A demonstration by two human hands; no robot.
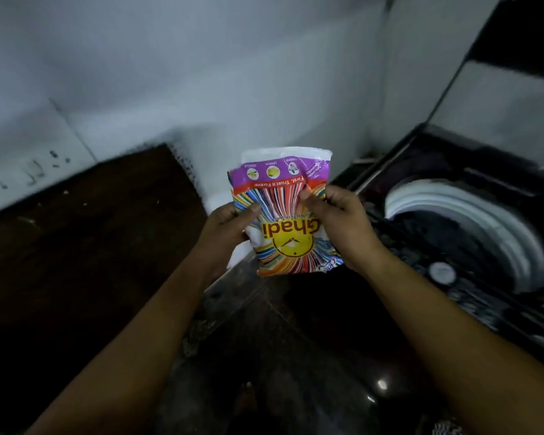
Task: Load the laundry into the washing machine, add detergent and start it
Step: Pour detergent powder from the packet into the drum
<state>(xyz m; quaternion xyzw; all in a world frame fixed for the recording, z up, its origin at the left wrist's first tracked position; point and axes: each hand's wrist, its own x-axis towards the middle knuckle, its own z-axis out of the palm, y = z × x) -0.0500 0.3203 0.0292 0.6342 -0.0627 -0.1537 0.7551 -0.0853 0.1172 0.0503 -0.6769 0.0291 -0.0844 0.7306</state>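
A colourful detergent powder packet (285, 196) with a purple band and a yellow sun logo is held upside down in front of me. My left hand (230, 226) grips its left edge and my right hand (335, 215) pinches its right side near the top. To the right stands a top-loading washing machine (471, 233) with its lid (512, 89) raised. Dark laundry (434, 227) lies inside the white-rimmed drum.
A dark brown wooden surface (85, 246) spreads at the left below a white wall. A switch plate (29, 171) is on the wall at far left. The dark glossy floor (296, 372) lies below my arms, with my foot (245, 400) just visible.
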